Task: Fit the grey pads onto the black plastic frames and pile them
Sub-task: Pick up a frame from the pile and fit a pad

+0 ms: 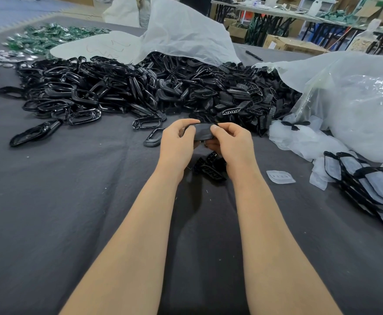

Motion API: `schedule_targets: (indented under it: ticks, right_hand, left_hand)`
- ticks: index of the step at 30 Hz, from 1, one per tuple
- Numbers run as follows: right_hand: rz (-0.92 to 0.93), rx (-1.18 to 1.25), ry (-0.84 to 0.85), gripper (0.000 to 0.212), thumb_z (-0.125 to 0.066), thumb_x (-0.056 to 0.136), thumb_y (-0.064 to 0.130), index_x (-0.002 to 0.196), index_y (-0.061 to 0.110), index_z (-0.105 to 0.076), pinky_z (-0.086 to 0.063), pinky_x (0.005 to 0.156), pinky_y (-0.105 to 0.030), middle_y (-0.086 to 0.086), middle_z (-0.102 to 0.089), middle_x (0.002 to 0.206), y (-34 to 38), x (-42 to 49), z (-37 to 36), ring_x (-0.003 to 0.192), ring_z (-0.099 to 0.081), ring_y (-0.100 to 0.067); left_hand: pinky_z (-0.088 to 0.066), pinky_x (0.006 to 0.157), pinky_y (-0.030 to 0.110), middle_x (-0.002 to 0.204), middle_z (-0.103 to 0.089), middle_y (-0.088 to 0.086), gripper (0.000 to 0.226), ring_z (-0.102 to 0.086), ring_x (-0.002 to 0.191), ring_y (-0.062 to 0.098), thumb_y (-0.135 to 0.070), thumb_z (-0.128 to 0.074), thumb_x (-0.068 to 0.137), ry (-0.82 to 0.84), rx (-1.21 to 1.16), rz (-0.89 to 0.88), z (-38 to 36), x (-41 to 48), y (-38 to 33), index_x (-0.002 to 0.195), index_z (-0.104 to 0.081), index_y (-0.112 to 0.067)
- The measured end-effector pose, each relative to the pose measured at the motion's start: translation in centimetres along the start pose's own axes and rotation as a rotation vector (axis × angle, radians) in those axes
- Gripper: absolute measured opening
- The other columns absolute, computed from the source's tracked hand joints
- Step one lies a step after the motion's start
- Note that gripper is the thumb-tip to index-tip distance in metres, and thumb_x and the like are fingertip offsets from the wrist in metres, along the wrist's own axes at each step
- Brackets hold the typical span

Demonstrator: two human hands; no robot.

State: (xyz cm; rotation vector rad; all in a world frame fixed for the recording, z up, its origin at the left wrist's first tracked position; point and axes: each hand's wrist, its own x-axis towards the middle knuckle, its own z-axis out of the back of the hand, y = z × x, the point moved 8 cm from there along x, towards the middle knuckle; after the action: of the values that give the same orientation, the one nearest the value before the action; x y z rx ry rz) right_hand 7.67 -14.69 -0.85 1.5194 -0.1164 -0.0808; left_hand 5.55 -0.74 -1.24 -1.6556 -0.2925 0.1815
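Both hands are raised together over the middle of the counter [49, 201], which is covered in dark grey cloth. The left hand [178, 142] and the right hand [231, 142] each pinch one end of a single black plastic frame [200, 133], thumbs on top and fingers curled beneath. I cannot tell whether a pad already sits in it.

Under the right wrist lies a small cluster of perforated black pieces [211, 170]. Toward the right edge a single pale pad [280, 177] lies flat on the cloth. Nearer that edge is the pile of fitted frames [367, 185], black rims with grey pads in them, overlapping in a leaning row.

A heap of loose black frames [95, 92] spreads across the far half of the counter, and a few strays lie just beyond the hands. A white sack [186, 32] drapes over the back of the heap. A clear plastic bag [356, 105] sits by the far right corner. Green circuit boards [49, 35] lie near the far left corner, and a pen [254, 55] near the far edge.
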Motion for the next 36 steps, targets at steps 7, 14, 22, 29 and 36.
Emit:
schedule_targets:
  ticks: [7, 14, 22, 29, 36]
  right_hand:
    - [-0.017, 0.009, -0.043, 0.012, -0.059, 0.093, 0.01, 0.083, 0.014, -0.065, -0.052, 0.056, -0.016, 0.0, -0.067, 0.073, -0.1, 0.0, 0.5, 0.056, -0.065, -0.004]
    - [-0.01, -0.037, -0.062, 0.011, -0.058, 0.094, 0.011, 0.098, 0.006, -0.066, -0.055, 0.063, -0.02, -0.005, -0.069, 0.079, -0.2, 0.1, 1.0, 0.061, -0.066, -0.008]
    - [0.026, -0.1, 0.02, 0.014, -0.059, 0.092, 0.006, 0.086, 0.018, -0.06, -0.058, 0.071, -0.025, -0.005, -0.07, 0.085, 0.3, 0.0, 0.2, 0.073, -0.069, -0.015]
    - [0.039, -0.106, 0.027, 0.009, -0.06, 0.091, 0.006, 0.091, 0.015, -0.061, -0.056, 0.067, -0.021, -0.001, -0.069, 0.083, 0.3, 0.0, 0.0, 0.073, -0.067, -0.011]
    - [0.036, -0.124, 0.046, 0.016, -0.064, 0.089, 0.009, 0.105, 0.007, -0.063, -0.057, 0.084, -0.035, -0.009, -0.07, 0.1, 0.2, 0.0, -0.3, 0.092, -0.069, -0.022]
  left_hand:
    - [-0.053, 0.064, 0.013, 0.085, -0.068, -0.004, 0.019, -0.067, 0.076, 0.001, -0.009, -0.05, 0.099, 0.046, 0.01, 0.018, -0.2, 0.0, 0.0, 0.1, -0.062, -0.024]
    - [-0.057, 0.067, 0.022, 0.081, -0.071, 0.001, 0.023, -0.071, 0.072, 0.007, -0.008, -0.057, 0.095, 0.06, 0.11, 0.016, 0.0, -0.1, 0.3, 0.1, -0.054, -0.03]
    - [-0.056, 0.068, 0.025, 0.08, -0.07, 0.002, 0.028, -0.068, 0.064, 0.004, -0.006, -0.056, 0.092, 0.039, 0.098, 0.031, 0.1, -0.3, 0.2, 0.09, -0.053, -0.034]
    - [-0.057, 0.086, 0.043, 0.085, -0.069, 0.004, 0.022, -0.068, 0.078, 0.015, -0.013, -0.061, 0.092, 0.022, 0.113, 0.046, 0.2, -0.4, 0.2, 0.088, -0.053, -0.033]
    - [-0.058, 0.083, 0.035, 0.084, -0.069, -0.001, 0.024, -0.067, 0.073, 0.009, -0.01, -0.062, 0.092, 0.037, 0.125, 0.05, 0.1, -0.3, 0.2, 0.087, -0.053, -0.032]
